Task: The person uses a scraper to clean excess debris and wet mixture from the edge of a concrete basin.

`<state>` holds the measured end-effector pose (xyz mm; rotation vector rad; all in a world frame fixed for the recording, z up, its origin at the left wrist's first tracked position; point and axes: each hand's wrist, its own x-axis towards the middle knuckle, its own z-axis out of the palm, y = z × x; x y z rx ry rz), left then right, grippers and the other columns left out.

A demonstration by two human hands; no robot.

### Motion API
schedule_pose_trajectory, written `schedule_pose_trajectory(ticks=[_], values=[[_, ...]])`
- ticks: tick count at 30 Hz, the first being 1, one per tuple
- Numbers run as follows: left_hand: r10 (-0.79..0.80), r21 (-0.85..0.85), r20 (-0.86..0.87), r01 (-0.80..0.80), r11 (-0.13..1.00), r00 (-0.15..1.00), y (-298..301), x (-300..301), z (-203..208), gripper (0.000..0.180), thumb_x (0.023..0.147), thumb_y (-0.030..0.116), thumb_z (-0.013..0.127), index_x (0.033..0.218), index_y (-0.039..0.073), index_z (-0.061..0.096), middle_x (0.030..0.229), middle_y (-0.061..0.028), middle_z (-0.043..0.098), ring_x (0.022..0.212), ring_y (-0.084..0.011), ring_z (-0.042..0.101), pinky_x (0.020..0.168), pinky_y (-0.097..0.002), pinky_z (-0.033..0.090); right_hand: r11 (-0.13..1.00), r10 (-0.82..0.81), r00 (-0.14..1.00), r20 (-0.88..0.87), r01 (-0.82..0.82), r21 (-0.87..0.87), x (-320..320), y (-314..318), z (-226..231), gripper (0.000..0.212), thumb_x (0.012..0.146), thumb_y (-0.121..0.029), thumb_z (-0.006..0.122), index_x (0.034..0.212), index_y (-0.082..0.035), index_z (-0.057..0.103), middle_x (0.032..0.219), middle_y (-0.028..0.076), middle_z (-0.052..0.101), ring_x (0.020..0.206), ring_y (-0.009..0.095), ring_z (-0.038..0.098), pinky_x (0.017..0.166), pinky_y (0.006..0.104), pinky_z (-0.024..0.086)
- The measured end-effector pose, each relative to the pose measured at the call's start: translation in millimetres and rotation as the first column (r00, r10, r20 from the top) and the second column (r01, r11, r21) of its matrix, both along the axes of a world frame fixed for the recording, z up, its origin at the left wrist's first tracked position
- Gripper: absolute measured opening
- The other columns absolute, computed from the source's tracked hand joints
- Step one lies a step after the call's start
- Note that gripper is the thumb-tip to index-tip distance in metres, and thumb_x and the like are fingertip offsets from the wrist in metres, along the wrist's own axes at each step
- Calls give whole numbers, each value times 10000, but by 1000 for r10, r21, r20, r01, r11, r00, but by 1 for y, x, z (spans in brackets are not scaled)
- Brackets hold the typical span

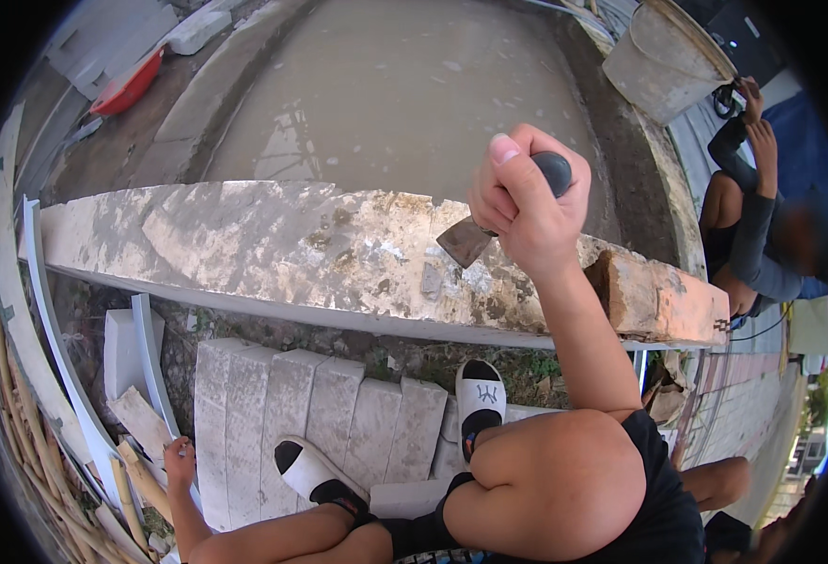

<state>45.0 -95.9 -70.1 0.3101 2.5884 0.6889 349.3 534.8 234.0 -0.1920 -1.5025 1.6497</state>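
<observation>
My right hand (pixel 536 207) is wrapped round the dark handle of a scraper (pixel 466 242). The handle's rounded end sticks out above my fist, and the blade points down to the left, close over the top of a low wall (pixel 291 240). Whether the blade touches it I cannot tell. That top is pale, with grey mortar smears and brown stains. At the lower left, my left hand (pixel 180 461) has its fingers curled beside a pale curved strip (pixel 155 367). What those fingers hold, if anything, is too small to make out.
Murky water (pixel 414 85) fills the basin behind the wall. Grey blocks (pixel 291 404) lie under my slippers. A dirty bucket (pixel 668 61) stands far right, near another person (pixel 762 207). A red bowl (pixel 130 85) lies far left; bamboo poles (pixel 28 423) lie left.
</observation>
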Motion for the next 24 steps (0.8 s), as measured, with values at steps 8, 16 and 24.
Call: schedule_pose_trajectory(ticks=[8,16,24], values=[[-54,-56,1,54,997,999,20,1,-2,314,904,131,623,1177,-21,655,961,-154,685,615,-192,661,577,-311,553,1000,3,988,-152,-1,18,15,3,12,345,994,-101,549,666,-44,456,502,-7,394,411,66,344,383,258,245],[-10,-11,-14,10,1000,1000,-5,-5,-12,312,894,123,626,1166,-26,663,968,-160,684,607,-199,668,570,-312,541,994,-96,992,-81,99,37,7,5,1,340,986,-106,586,674,-52,464,520,-11,432,435,40,356,389,232,271],[-16,-22,-29,15,1000,999,1,-2,5,307,892,119,619,1154,-35,664,892,-146,688,581,-187,658,561,-319,530,994,-87,990,-113,94,57,4,1,4,342,993,-106,580,675,-48,467,521,-10,435,428,47,354,389,238,267]])
